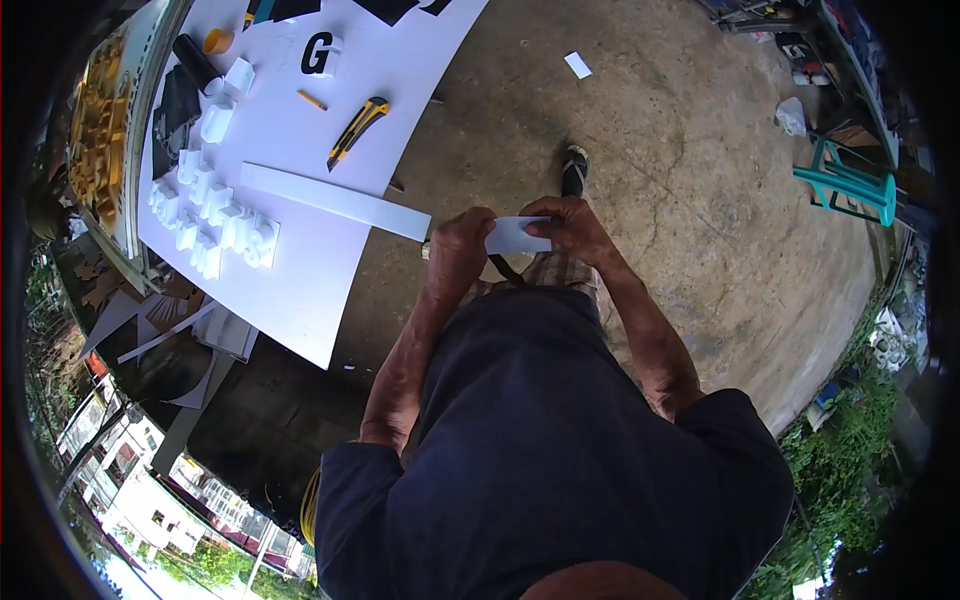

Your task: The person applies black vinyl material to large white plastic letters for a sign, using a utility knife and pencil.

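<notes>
Both of my hands are in front of my waist, just off the table's right edge. A flat white strip (pixel 517 235) spans the gap between them. My left hand (pixel 460 245) is closed on its left end, and my right hand (pixel 570 232) pinches the other end between thumb and fingers. To the left of my left hand, a long white strip (pixel 335 200) runs in line with it over the table edge; the hand hides where the two might join.
On the white table (pixel 300 310) lie a yellow-black utility knife (pixel 357 133), an orange pencil (pixel 312 100), a black letter G (pixel 317 53) and several white raised letters (pixel 215 215). A green plastic stool (pixel 850 180) stands at right. White paper (pixel 578 65) lies on the concrete floor.
</notes>
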`<state>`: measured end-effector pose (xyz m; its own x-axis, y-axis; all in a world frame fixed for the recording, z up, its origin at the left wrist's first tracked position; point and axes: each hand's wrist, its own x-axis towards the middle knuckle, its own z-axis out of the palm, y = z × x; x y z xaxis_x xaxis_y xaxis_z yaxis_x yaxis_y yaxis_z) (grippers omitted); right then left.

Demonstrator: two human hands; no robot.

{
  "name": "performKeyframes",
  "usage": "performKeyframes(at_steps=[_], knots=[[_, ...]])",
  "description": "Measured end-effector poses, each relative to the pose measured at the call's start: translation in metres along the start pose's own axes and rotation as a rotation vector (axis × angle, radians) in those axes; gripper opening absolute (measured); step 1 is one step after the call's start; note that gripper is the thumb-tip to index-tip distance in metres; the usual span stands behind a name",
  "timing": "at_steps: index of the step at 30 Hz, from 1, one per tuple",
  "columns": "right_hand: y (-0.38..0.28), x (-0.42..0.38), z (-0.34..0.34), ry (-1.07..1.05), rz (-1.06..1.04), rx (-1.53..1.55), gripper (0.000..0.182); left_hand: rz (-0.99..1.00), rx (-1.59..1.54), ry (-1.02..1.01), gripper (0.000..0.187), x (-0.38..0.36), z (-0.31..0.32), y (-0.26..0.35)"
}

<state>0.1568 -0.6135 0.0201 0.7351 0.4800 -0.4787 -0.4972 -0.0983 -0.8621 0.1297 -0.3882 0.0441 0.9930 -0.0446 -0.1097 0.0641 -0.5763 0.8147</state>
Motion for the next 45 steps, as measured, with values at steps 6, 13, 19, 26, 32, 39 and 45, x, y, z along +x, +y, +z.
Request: performKeyframes(at_steps=[6, 13, 19, 26, 32, 39, 45], knots=[[0.041, 0.044, -0.158, 0.201, 0.002, -0.300, 0.024, -0.295, 0.016, -0.077, 0.020, 0.088, 0.108, 0.044], [0.131, 0.093, -0.328, 0.525, 0.353, 0.069, 0.025, -0.306, 0.352, -0.287, 0.052, 0.115, 0.175, 0.010], [0.153, 0.118, -0.408, 0.566, 0.401, 0.014, 0.042, -0.662, 0.219, -0.467, 0.062, 0.168, 0.179, 0.015], [0.179, 0.200, -0.476, 0.464, 0.310, -0.594, 0.025, -1.122, -0.154, -0.577, 0.080, 0.268, 0.173, 0.032], [0.207, 0.298, -0.508, 0.346, 0.190, -0.815, 0.025, -1.059, 0.427, -0.805, 0.115, 0.213, 0.269, -0.097], [0.268, 0.434, -0.557, 0.127, 0.049, -1.266, 0.010, -1.102, 0.392, -0.516, 0.098, 0.262, 0.311, -0.106], [0.312, 0.524, -0.582, -0.049, -0.240, -1.410, 0.012, -1.052, 0.500, -0.286, 0.089, 0.247, 0.320, -0.110]])
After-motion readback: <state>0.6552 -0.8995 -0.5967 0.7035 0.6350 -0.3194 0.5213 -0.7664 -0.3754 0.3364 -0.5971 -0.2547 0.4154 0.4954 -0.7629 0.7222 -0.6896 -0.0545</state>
